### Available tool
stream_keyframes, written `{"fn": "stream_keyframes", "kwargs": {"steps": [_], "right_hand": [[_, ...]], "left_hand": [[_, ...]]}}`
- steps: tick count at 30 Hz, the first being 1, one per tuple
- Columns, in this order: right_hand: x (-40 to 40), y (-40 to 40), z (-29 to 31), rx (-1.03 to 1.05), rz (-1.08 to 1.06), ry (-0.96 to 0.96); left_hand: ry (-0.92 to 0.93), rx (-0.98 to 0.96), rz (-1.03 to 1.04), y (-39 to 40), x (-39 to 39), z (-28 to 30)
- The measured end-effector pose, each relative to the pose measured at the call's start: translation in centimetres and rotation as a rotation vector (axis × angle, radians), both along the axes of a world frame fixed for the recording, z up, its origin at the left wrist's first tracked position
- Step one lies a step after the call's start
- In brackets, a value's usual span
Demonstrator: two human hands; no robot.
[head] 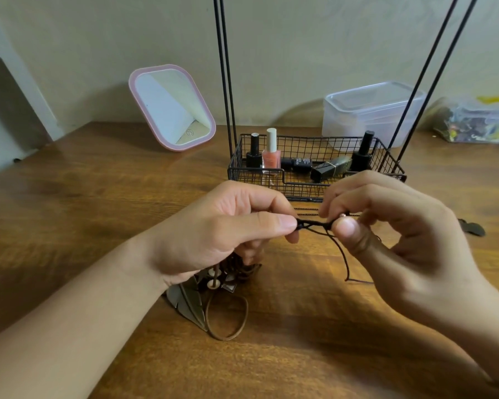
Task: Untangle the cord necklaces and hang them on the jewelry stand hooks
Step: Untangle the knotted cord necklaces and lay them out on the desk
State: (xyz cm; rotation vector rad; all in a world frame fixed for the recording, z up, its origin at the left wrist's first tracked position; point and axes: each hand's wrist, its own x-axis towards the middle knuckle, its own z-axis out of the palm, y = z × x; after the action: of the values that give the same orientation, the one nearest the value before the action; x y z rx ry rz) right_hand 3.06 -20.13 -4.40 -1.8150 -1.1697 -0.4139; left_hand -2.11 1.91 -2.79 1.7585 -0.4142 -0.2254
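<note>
A dark cord (314, 224) with a knot stretches between my two hands above the wooden table. My left hand (228, 228) pinches its left end between thumb and forefinger. My right hand (386, 226) pinches the right end beside a small pale bead (342, 215). A loose strand (344, 257) hangs down to the table. Under my left hand lies a tangle of necklaces with a metal leaf pendant (188, 300), white beads (213, 279) and a brown cord loop (231, 321). The black jewelry stand (228, 82) rises behind on thin rods; its hooks are out of view.
The stand's wire basket (392, 168) holds several nail polish bottles. A pink-framed mirror (172, 106) leans at the back left. A clear plastic box (372, 108) and a bag (478, 119) stand at the back right. A small dark piece (473, 227) lies on the table right of my hand.
</note>
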Motion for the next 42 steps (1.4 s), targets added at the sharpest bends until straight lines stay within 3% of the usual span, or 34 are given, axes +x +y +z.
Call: {"fn": "stream_keyframes", "kwargs": {"steps": [8,22,26,29,34,38,42], "right_hand": [[0.4,0.1,-0.3,0.088,0.080,0.108],[-0.1,0.1,0.1,0.017,0.034,0.149],[-0.4,0.3,-0.1,0.042,-0.049,0.053],[-1.0,0.3,0.2,0.099,-0.086,-0.135],[-1.4,1.1,-0.3,-0.040,-0.252,-0.446],[-0.9,1.3,-0.8,-0.056,-0.330,-0.463],[-1.1,1.3,-0.7,-0.070,-0.265,-0.349]], "left_hand": [[-0.013,-0.075,0.065,0.1,0.2,-0.1],[-0.067,-0.139,0.061,-0.2,0.1,0.1],[-0.066,-0.127,0.073,-0.4,0.1,0.1],[-0.045,-0.096,0.106,-0.6,0.0,0.1],[-0.028,-0.099,0.146,-0.7,0.0,-0.2],[-0.025,-0.078,0.118,-0.8,0.1,-0.5],[-0.023,-0.053,0.168,-1.1,0.1,-0.5]]}}
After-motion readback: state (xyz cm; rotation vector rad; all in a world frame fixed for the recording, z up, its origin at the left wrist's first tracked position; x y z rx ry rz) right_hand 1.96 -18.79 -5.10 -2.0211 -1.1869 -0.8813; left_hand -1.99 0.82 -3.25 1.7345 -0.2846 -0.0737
